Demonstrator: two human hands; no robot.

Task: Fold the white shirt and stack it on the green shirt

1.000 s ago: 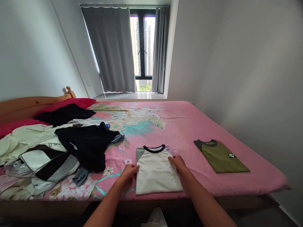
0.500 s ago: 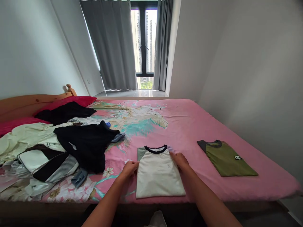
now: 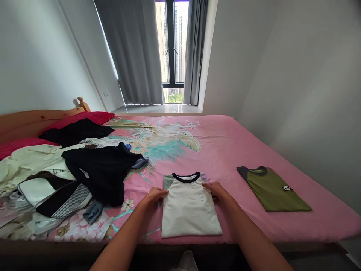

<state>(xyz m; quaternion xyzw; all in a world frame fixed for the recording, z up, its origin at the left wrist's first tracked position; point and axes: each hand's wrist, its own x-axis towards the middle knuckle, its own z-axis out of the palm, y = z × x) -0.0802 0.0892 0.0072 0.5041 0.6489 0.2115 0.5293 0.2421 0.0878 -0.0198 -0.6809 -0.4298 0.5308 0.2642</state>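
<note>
Head view: folded white shirt [image 3: 189,207] flat at near edge of bed [image 3: 225,146], about midway along that edge, dark collar turned toward window [image 3: 172,49]. Left hand [image 3: 154,196] resting palm down against left edge of shirt, fingers [image 3: 163,192] loosely extended onto fabric, not clenched; cannot tell whether any cloth is pinched beneath. Right hand [image 3: 216,190] laid on right edge of shirt near sleeve fold, fingers [image 3: 208,185] spread flat, gripping nothing visible. Both forearms reaching in from near edge, one on each side of shirt.

Folded green shirt [image 3: 272,188] lying toward near right corner of bed, well apart from white shirt, small panda mark on chest. Heap of unfolded clothes [image 3: 56,177] piled over left side of bed, black garment [image 3: 101,169] on top, reaching close to left hand but not touching. Second black piece [image 3: 76,131] further back against red pillow [image 3: 81,118] at far left corner, by wooden headboard [image 3: 34,118]. Pink sheet printed with bird and flowers across middle. Grey curtains [image 3: 135,56] drawn partly aside beyond far edge.
</note>
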